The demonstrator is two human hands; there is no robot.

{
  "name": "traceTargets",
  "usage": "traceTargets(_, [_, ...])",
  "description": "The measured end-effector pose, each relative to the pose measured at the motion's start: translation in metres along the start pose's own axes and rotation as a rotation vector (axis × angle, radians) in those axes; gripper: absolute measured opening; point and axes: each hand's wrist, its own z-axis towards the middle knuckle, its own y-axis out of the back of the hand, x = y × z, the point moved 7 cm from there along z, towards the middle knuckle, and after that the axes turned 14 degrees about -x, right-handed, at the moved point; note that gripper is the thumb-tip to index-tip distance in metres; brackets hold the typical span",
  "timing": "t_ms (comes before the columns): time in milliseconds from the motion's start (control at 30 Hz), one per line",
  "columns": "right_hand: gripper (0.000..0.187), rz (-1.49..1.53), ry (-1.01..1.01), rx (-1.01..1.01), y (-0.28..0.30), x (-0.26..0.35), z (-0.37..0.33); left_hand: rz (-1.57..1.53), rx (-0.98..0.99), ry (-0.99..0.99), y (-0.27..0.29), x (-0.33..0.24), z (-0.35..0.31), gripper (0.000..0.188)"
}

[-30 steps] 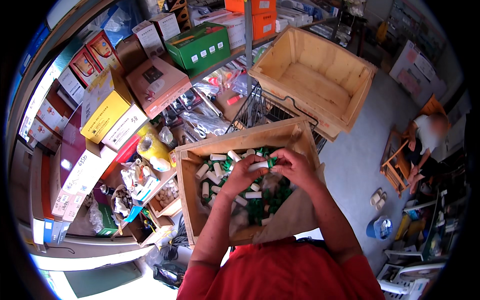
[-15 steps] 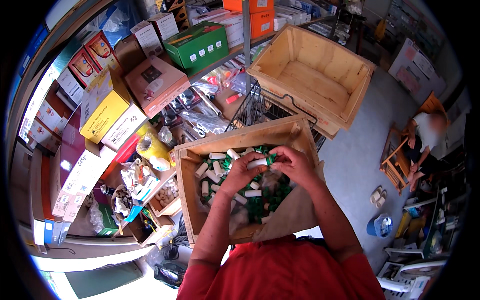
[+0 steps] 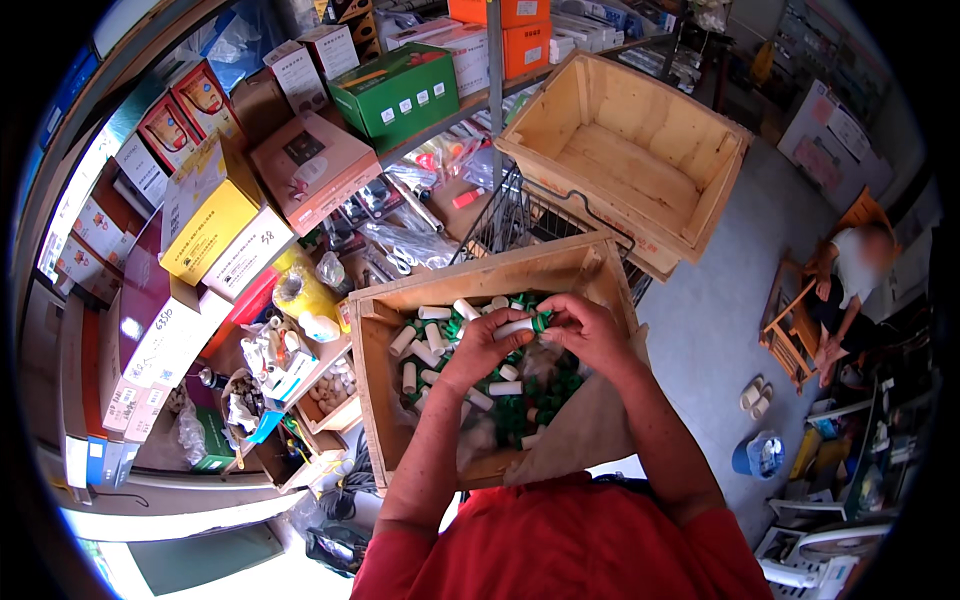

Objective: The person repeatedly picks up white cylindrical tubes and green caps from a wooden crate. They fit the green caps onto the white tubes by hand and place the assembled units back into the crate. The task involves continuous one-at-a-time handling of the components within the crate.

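Observation:
Over a wooden box (image 3: pixel 368 400), my left hand (image 3: pixel 484 350) is closed around the white body of a small white tube with a green end (image 3: pixel 514 328). My right hand (image 3: pixel 588 335) pinches the green end (image 3: pixel 541 321) of that same piece between thumb and fingers. Below my hands the box holds many loose white tubes (image 3: pixel 424 354) and dark green plastic fittings (image 3: pixel 512 415), jumbled together. Some of these lie hidden under my hands and forearms. A brown sheet (image 3: pixel 575 440) hangs over the near right corner of the box.
Another wooden crate (image 3: pixel 625 160) stands beyond, on a black wire basket (image 3: pixel 500 225). Shelves to the left carry cartons, including a green box (image 3: pixel 395 95) and a yellow box (image 3: pixel 208 210). At the right a person (image 3: pixel 850 270) sits by a wooden chair (image 3: pixel 790 330), near a blue bin (image 3: pixel 758 455).
My hands keep nearly the same place and grip, with the right fingers shifting slightly at the green end. The seated person's arm and legs have moved a little.

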Motion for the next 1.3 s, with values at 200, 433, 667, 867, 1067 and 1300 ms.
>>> traceTargets(200, [0.035,0.000,-0.001,0.018,0.0002,-0.0012,-0.0002,-0.013,-0.023,-0.025,-0.0007,-0.0015,-0.0004,0.025])
traceTargets(433, [0.034,-0.019,0.026,-0.003,0.0010,0.0051,0.0000,-0.014,-0.031,0.016,-0.0009,-0.0011,-0.0018,0.026])
traceTargets(667, [0.034,-0.016,0.023,-0.004,0.0005,-0.0002,0.0004,-0.043,-0.005,0.020,-0.0020,0.0024,-0.0004,0.027])
traceTargets(867, [0.034,-0.022,0.026,-0.018,0.0012,0.0027,0.0006,-0.040,0.024,0.043,-0.0023,0.0020,0.0002,0.027])
traceTargets(1067, [0.034,-0.014,0.028,-0.010,0.0007,0.0026,0.0004,-0.044,0.024,0.020,-0.0026,-0.0029,-0.0007,0.025])
traceTargets(1300, [0.033,-0.011,0.017,0.003,0.0001,0.0029,-0.0001,-0.045,0.036,0.062,-0.0027,0.0011,-0.0017,0.025])
